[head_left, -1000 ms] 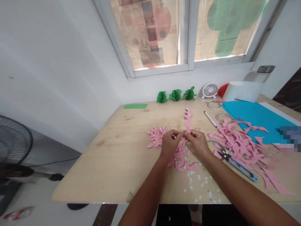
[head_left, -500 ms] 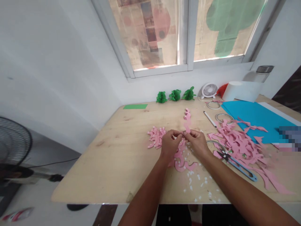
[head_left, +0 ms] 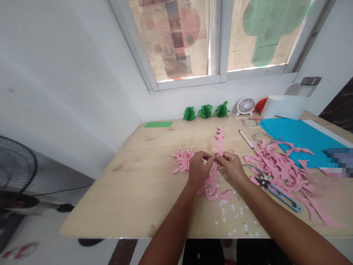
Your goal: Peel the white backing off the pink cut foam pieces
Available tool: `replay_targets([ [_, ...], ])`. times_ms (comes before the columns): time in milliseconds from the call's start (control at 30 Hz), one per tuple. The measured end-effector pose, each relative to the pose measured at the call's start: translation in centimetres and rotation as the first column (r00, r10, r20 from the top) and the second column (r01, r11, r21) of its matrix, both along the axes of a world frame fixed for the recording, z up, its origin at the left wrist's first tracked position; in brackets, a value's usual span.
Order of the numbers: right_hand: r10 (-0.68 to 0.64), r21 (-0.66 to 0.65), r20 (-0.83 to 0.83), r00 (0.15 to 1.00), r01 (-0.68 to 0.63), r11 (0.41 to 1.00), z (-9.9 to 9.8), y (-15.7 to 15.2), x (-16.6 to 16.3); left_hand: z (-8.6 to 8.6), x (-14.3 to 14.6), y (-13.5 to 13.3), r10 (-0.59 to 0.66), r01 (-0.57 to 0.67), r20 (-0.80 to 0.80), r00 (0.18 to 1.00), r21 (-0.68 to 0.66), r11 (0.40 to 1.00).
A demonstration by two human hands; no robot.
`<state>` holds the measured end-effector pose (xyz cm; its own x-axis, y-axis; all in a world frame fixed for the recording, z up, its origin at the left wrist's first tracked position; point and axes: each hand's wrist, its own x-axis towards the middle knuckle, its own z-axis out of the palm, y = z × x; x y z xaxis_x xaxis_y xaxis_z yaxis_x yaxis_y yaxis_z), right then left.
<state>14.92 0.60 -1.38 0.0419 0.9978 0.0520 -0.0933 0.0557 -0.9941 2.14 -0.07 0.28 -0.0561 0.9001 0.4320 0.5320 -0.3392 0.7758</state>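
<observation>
My left hand [head_left: 199, 167] and my right hand [head_left: 231, 166] meet over the table, fingertips close together in a pinch. Between the right thumb and fingers is the lower end of a wavy pink paper strip [head_left: 219, 142], which stretches away from me and curls at its far end. Whatever the left fingertips pinch is too small to make out. Curved pink paper pieces [head_left: 211, 193] lie below the hands, partly hidden by the left one. Left of the hands sits a pile of small pink paper pieces [head_left: 182, 160] with white bits on them.
Tiny white scraps [head_left: 224, 211] dot the table near me. On the right are pink paper offcuts [head_left: 284, 167], blue-handled snips [head_left: 284, 197], a pen [head_left: 246, 139], tape rolls [head_left: 263, 138] and blue sheets [head_left: 300, 134]. Green paper shapes [head_left: 205, 111] and a small fan [head_left: 246, 106] stand behind.
Both hands stay in nearly the same place, with only a slight shift of the fingertips. The pink strip remains in the right hand.
</observation>
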Motion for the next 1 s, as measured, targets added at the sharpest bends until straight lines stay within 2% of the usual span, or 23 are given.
replay_targets([
  [267, -0.005, -0.045, -0.043, 0.999, 0.003, 0.999, 0.6, -0.2, -0.1, 0.0, -0.2, 0.2, 0.012, -0.012, -0.033, 0.999, 0.012, 1.0],
  [633, 0.041, -0.084, -0.151, 0.988, -0.054, 0.995, 0.1, 0.1, -0.1, -0.1, -0.9, 0.9, 0.093, -0.093, 0.004, 0.996, -0.032, 0.995],
  [833, 0.026, -0.072, -0.123, 0.992, -0.035, 0.997, 0.7, 0.0, 0.0, -0.6, -1.2, 1.0, 0.073, -0.07, 0.049, 0.996, -0.048, 0.996],
  [1000, -0.037, -0.058, -0.085, 0.996, 0.032, 0.998, 0.9, 0.2, 0.3, -0.5, -1.3, 1.0, 0.078, -0.077, 0.008, 0.997, -0.103, 0.992],
])
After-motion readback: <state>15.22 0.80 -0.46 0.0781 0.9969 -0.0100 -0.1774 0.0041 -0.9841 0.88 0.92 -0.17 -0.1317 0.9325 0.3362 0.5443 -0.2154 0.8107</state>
